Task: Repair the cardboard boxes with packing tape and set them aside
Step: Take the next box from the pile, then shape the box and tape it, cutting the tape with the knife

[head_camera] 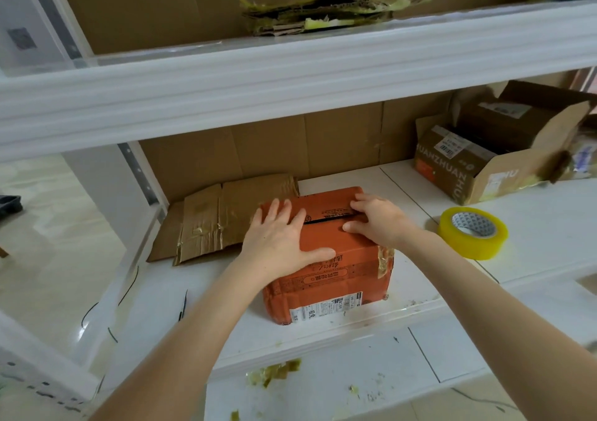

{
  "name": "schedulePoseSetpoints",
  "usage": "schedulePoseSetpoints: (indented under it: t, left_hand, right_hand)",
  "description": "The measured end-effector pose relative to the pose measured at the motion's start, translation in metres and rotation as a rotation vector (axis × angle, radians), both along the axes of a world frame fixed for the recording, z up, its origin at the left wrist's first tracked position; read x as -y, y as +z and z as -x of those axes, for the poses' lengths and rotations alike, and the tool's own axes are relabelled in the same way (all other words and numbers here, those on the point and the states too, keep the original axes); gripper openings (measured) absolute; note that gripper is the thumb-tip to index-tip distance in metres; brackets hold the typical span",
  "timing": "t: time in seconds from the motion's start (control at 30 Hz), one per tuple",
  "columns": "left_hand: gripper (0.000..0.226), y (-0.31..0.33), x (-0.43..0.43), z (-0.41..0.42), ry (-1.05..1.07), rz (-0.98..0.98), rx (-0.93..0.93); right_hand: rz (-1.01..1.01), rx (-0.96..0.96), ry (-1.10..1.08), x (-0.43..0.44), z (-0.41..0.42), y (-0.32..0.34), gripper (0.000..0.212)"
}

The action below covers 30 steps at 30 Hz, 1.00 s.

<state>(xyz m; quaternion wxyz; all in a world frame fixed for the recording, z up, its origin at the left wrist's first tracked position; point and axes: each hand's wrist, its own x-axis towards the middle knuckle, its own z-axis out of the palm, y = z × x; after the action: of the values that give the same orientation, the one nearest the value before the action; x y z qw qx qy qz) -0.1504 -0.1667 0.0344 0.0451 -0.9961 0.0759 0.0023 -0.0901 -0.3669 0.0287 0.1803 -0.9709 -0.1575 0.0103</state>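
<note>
Down at the near edge, scraps of old tape point(274, 372) litter the lower ledge, and both bare forearms reach in over them. Here's the orange box point(329, 288), standing on the white shelf point(533, 226) close to its front lip, with worn tape peeling at its right corner. The left grip point(277, 236) lies flat on the box top, fingers spread, thumb stretched along the near flap: released, clasping nothing, just bearing down. The right grip point(378, 220) arches over the seam point(326, 218), fingertips on the far flap and thumb on the near one, also enclosing nothing. By the look of it, both are squeezing the flaps shut so the dark gap narrows before any tape goes on. The tape roll point(473, 236) waits just right of the box, untouched, probably parked there for a quick reach. Behind the box on the left lies flattened cardboard point(210, 220). Further right stands an open brown box point(478, 175), flaps up. On the shelf above, torn cardboard strips point(323, 10).
</note>
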Motion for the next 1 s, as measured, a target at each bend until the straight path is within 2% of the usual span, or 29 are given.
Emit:
schedulePoseSetpoints:
  t: [0.1, 0.27, 0.3, 0.37, 0.43, 0.47, 0.53, 0.63, 0.73, 0.8, 0.9, 1.0]
  left_hand:
    - [0.109, -0.009, 0.010, -0.001, -0.018, 0.038, -0.131]
    - [0.098, -0.012, 0.024, -0.005, 0.044, -0.026, -0.115]
    - [0.099, -0.011, 0.029, -0.005, 0.066, -0.029, -0.106]
    - [0.103, -0.010, 0.036, -0.005, 0.102, -0.029, -0.102]
    - [0.109, -0.007, 0.039, -0.005, 0.133, -0.004, -0.117]
    - [0.111, -0.006, 0.040, -0.005, 0.148, 0.006, -0.131]
    - [0.114, -0.007, 0.041, -0.004, 0.178, 0.020, -0.152]
    - [0.112, -0.010, 0.042, -0.002, 0.204, 0.043, -0.157]
    - [0.113, -0.009, 0.042, -0.002, 0.219, 0.071, -0.159]
    - [0.113, -0.008, 0.041, -0.002, 0.232, 0.100, -0.161]
    - [0.112, -0.009, 0.040, 0.002, 0.231, 0.120, -0.116]
    - [0.109, -0.011, 0.040, 0.004, 0.220, 0.094, -0.069]
  right_hand:
    - [0.018, -0.002, 0.003, -0.001, -0.003, 0.000, 0.060]
    - [-0.015, -0.007, 0.019, 0.002, -0.010, -0.002, 0.055]
    - [-0.074, -0.006, 0.034, 0.004, -0.010, -0.004, 0.053]
    - [-0.338, -0.017, 0.027, 0.014, -0.007, -0.010, 0.042]
    - [-0.592, 0.034, -0.089, 0.033, -0.006, -0.019, 0.032]
    - [-0.599, 0.079, -0.158, 0.046, -0.008, -0.026, 0.030]
    - [-0.398, 0.091, -0.249, 0.076, -0.014, -0.043, 0.029]
    - [0.069, -0.046, -0.389, 0.120, -0.021, -0.071, 0.045]
    - [0.290, -0.139, -0.486, 0.150, -0.026, -0.087, 0.057]
    - [0.342, -0.096, -0.471, 0.162, -0.031, -0.092, 0.057]
    - [0.317, -0.027, -0.392, 0.164, -0.036, -0.082, 0.041]
    - [0.023, 0.022, -0.308, 0.152, -0.038, -0.046, 0.035]
